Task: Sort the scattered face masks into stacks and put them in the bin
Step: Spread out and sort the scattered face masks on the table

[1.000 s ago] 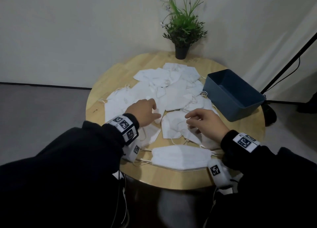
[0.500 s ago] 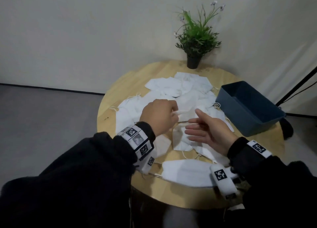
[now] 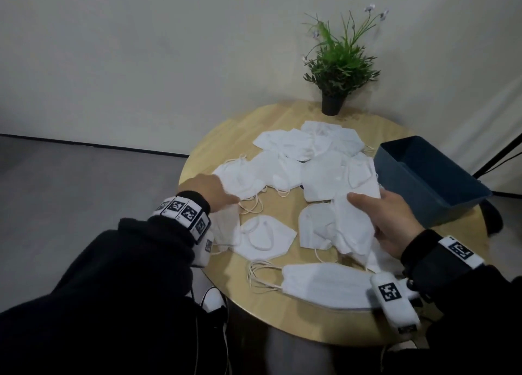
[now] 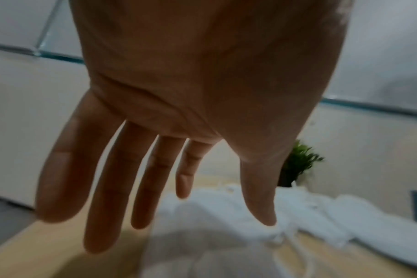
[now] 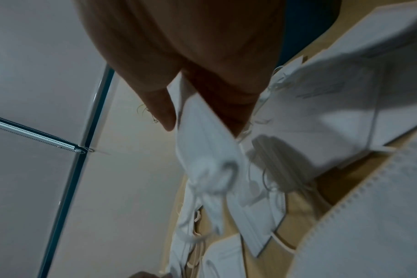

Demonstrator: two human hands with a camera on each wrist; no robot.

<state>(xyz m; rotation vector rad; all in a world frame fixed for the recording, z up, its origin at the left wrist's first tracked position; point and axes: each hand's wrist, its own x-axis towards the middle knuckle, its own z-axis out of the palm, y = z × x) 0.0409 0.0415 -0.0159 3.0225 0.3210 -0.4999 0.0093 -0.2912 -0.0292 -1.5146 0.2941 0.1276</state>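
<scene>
Several white face masks (image 3: 285,168) lie scattered over the round wooden table (image 3: 226,137). My right hand (image 3: 375,216) grips a folded white mask (image 3: 350,228) at the table's right, thumb on top; in the right wrist view the held mask (image 5: 202,143) hangs from the thumb and fingers with its ear loops dangling. My left hand (image 3: 226,196) reaches over the leftmost masks (image 3: 240,177) with straight, spread fingers (image 4: 102,188) and holds nothing. A flat stack of masks (image 3: 324,287) lies at the near edge. The blue bin (image 3: 429,182) stands at the table's right edge.
A potted green plant (image 3: 336,64) stands at the table's far edge against the wall. A dark stand leg and cable run down at the far right (image 3: 497,157). Grey floor lies left of the table.
My left hand has let go of the mask it pinched and swung left over the leftmost masks, fingers now straight. My right hand has taken hold of a mask and shifted right.
</scene>
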